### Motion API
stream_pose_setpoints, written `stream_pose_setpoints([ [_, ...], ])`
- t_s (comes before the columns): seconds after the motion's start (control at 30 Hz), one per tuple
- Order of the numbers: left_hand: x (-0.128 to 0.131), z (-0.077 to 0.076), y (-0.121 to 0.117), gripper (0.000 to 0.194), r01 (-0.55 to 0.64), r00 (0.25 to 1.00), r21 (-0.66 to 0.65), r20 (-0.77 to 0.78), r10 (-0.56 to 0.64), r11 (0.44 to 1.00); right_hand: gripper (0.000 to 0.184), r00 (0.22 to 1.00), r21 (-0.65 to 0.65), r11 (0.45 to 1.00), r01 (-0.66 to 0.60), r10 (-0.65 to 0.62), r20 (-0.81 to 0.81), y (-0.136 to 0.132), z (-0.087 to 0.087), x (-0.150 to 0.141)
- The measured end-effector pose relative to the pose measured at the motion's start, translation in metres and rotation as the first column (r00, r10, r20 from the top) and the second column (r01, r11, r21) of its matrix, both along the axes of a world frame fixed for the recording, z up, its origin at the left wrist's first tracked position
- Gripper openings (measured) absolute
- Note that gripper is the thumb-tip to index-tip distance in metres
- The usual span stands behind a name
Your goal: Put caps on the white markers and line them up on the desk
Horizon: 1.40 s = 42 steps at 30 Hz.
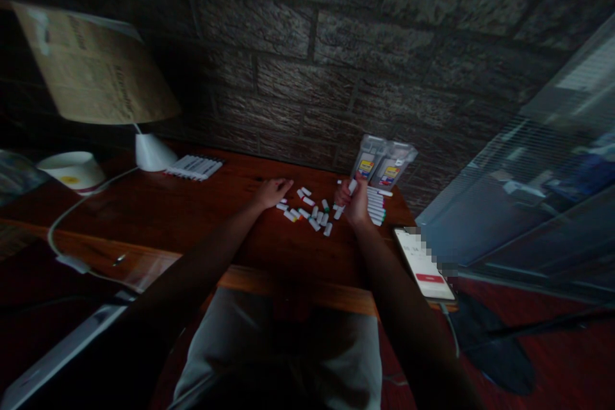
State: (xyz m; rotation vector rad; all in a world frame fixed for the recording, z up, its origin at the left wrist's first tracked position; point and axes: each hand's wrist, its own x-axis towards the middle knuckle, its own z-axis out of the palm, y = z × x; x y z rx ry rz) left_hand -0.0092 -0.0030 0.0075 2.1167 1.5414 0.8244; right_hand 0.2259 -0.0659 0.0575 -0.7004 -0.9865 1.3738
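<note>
Many short white marker caps with coloured ends lie scattered over the middle of the wooden table. At their left edge my left hand rests on the tabletop, its fingers loosely stretched to the right and holding nothing I can see. My right hand is closed around a white marker, thumb up, to the right of the caps. Just beyond that hand lies a row of white markers with coloured ends, partly hidden by it. Two clear plastic cases with labels stand behind the row.
Another row of white markers lies at the left, by a lamp with a paper shade. A paper cup and a white cable are further left. A lit phone sits at the table's right edge. A stone wall rises behind.
</note>
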Motion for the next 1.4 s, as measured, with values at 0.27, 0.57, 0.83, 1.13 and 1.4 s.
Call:
stream_pose_setpoints([
  [0.27, 0.0003, 0.0011, -0.0007, 0.043, -0.013, 1.000, -0.017, -0.017, 0.013, 1.000, 0.061, 0.998, -0.043, 0.998, 0.050, -0.051, -0.032, -0.0002, 0.0001, 0.0016],
  [0.57, 0.0003, -0.0015, 0.0010, 0.044, -0.013, 1.000, -0.001, -0.004, 0.013, 1.000, 0.056, 0.999, 0.024, 0.999, 0.037, -0.037, -0.017, 0.0030, -0.0055, -0.0011],
  [0.83, -0.0003, -0.0036, 0.0031, 0.045, -0.007, 1.000, 0.002, -0.017, 0.007, 1.000, 0.056, 1.000, 0.021, 1.000, 0.017, -0.017, 0.004, 0.0048, -0.0067, -0.0012],
  [1.13, -0.0003, -0.0035, 0.0033, 0.043, -0.014, 1.000, -0.001, -0.005, 0.014, 1.000, 0.065, 0.998, 0.030, 0.998, 0.052, -0.051, -0.044, 0.0059, -0.0050, 0.0034],
  [1.4, 0.0011, 0.0008, -0.0009, 0.044, -0.014, 1.000, -0.021, -0.005, 0.013, 1.000, 0.066, 1.000, 0.028, 1.000, 0.000, 0.000, 0.000, 0.0009, -0.0019, -0.0001],
])
